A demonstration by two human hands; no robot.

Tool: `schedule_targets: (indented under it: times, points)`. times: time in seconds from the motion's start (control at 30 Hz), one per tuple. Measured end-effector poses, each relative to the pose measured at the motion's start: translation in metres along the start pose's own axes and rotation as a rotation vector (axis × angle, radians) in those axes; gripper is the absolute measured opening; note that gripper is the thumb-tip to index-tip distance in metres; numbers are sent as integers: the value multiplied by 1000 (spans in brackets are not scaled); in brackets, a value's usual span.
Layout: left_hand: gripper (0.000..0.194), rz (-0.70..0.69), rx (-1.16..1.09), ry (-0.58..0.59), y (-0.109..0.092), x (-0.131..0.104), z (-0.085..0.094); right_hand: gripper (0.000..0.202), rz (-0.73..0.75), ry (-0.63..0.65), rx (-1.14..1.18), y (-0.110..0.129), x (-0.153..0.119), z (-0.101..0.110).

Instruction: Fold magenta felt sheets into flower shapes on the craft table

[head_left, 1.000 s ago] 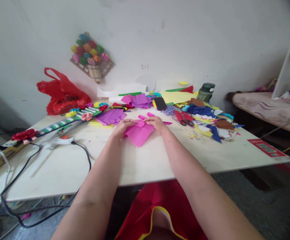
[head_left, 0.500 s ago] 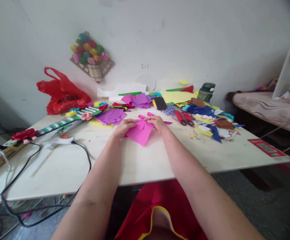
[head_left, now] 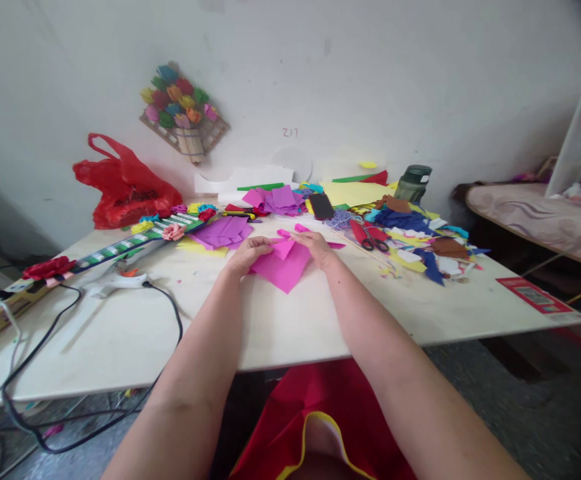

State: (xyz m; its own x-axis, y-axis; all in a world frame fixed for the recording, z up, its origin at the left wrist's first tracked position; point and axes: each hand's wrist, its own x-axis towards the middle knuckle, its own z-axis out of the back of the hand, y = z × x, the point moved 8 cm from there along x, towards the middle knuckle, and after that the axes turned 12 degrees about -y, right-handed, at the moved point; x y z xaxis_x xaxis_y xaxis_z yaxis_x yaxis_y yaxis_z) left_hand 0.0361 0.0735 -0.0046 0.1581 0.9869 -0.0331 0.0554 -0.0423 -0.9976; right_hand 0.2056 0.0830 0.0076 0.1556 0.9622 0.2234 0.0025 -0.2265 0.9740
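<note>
A bright pink paper sheet [head_left: 286, 272] hangs with a corner pointing toward me, its upper edge folded over in a small flap. My left hand [head_left: 251, 255] pinches the sheet's upper left side. At the upper right, my right hand [head_left: 315, 245] grips the same sheet between thumb and fingers. Small rolled pink paper pieces [head_left: 300, 228] lie just beyond my fingers. Stacked purple paper squares [head_left: 224, 232] rest to the left of my left hand.
Scissors [head_left: 369, 240] and mixed paper scraps [head_left: 435, 247] lie right on the table [head_left: 290, 340]. Left are a white glue gun [head_left: 120, 283] with its black cord, a flower-decorated strip [head_left: 113, 252] and a red bag [head_left: 125, 190]. Behind are a phone [head_left: 321, 207] and bottle [head_left: 413, 183].
The folded flap at the top of the pink sheet has become flatter and more clearly triangular. Both hands have stayed nearly in place, still holding the sheet.
</note>
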Motion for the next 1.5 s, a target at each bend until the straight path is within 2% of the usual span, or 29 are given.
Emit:
schedule_targets:
  times: [0.23, 0.47, 0.6, 0.87, 1.03, 1.27, 1.5]
  points:
    - [43, -9, 16, 0, -3, -1, -1, 33, -19, 33, -67, -10, 4, -3]
    - [40, -7, 39, -30, 1, 3, 2, 24, 40, 13, -108, -3, -1, -3]
    - [33, -66, 80, -56, -1, 4, 4, 23, 88, 41, -132, 4, -3, -6]
    - [44, -214, 373, -47, -14, -3, -3, 22, 91, 87, -117, 3, -6, -15]
    - [45, -314, 469, -49, -20, -2, -5, 23, 132, 138, -131, 7, -9, -21]
    - [42, -349, 479, -16, -19, 0, -6, 23, 174, 176, -123, 9, -11, -23]
    - [39, -379, 567, -34, -28, -6, -10, 20, 144, 155, -152, 10, -12, -23]
